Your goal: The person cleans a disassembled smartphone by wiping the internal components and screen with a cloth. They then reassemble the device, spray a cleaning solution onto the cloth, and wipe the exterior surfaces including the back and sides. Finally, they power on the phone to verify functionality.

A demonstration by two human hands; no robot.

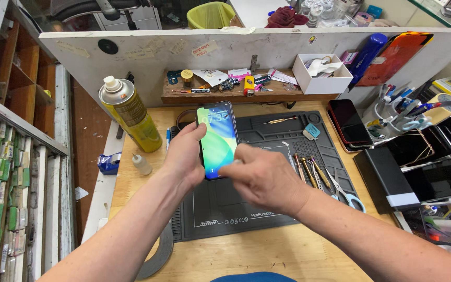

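Note:
My left hand (184, 156) grips a smartphone (217, 138) by its left edge and holds it tilted above the dark work mat (267, 209). Its screen is lit with a green and blue picture. My right hand (264, 180), blurred, hovers at the phone's lower right corner with fingers bunched; the fingertips touch or nearly touch the bottom of the screen. I cannot tell if it holds anything small.
A yellow spray can (131, 115) and a small white bottle (142, 164) stand left of the mat. Screwdrivers (311, 172) and scissors (345, 196) lie on the mat's right side. Several phones (348, 122) and a black box (384, 177) crowd the right. A cluttered wooden shelf (225, 91) sits behind.

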